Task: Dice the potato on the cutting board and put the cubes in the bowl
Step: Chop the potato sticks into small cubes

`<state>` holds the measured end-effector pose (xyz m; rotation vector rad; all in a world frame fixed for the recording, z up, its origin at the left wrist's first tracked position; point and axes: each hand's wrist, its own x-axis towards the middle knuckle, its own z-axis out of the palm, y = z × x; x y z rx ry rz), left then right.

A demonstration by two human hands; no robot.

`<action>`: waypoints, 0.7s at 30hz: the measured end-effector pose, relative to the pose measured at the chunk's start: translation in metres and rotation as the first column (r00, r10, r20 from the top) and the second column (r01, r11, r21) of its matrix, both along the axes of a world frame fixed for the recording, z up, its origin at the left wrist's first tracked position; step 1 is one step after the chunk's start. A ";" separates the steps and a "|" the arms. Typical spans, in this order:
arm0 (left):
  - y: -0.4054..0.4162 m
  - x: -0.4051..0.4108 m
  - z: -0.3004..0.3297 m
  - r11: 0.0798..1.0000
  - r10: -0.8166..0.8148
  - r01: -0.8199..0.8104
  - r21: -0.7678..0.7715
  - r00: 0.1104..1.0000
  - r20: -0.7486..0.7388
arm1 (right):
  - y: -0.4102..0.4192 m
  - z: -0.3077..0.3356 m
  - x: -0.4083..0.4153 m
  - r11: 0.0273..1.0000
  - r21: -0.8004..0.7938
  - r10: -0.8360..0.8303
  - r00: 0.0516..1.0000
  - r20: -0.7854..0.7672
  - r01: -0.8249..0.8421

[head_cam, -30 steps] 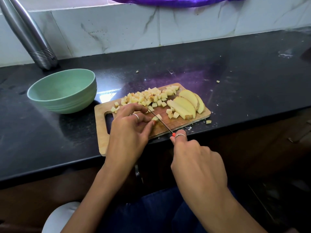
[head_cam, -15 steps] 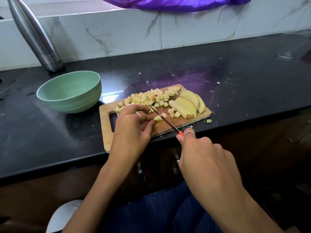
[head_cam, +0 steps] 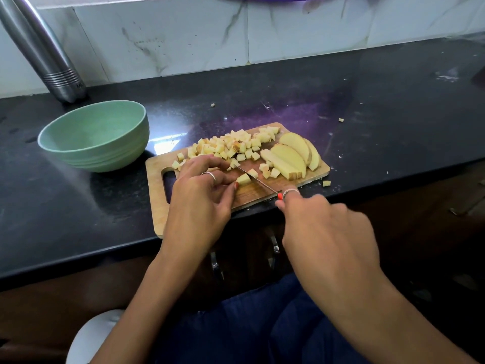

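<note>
A wooden cutting board [head_cam: 265, 191] lies on the black counter. A heap of potato cubes [head_cam: 231, 147] covers its far side, and several uncut potato slices [head_cam: 292, 156] lie at its right end. My left hand [head_cam: 202, 195] holds a potato piece [head_cam: 244, 179] on the board between curled fingers and thumb. My right hand [head_cam: 322, 227] grips a thin knife [head_cam: 256, 179], its blade resting just right of that piece. The green bowl [head_cam: 94, 149] stands left of the board, nothing visible inside it.
A steel bottle [head_cam: 48, 56] stands behind the bowl against the tiled wall. Stray potato bits [head_cam: 326, 183] lie on the counter [head_cam: 380, 106] beside the board. The counter's front edge runs just below the board.
The knife has come down beside the piece my left hand holds, leaving a cut cube to the blade's right. Both hands stay over the board; the view shifted slightly.
</note>
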<state>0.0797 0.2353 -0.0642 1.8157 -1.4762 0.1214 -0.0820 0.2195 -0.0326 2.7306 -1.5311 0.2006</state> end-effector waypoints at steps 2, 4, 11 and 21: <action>0.000 0.000 0.000 1.000 0.000 0.000 -0.002 1.000 0.005 | -0.006 0.005 -0.001 0.999 -0.042 -0.031 0.999 -0.030 0.029; 0.001 -0.001 0.000 1.000 0.003 -0.003 -0.007 1.000 0.009 | -0.009 0.005 -0.003 0.997 -0.051 -0.054 0.998 -0.039 0.052; 0.001 -0.002 0.000 1.000 0.009 -0.009 -0.015 1.000 0.005 | 0.009 0.000 -0.003 0.999 0.012 0.030 0.994 0.105 -0.031; -0.001 0.000 0.000 1.000 -0.008 0.008 -0.016 1.000 -0.002 | 0.006 -0.013 0.006 0.998 0.058 0.024 0.989 0.145 -0.033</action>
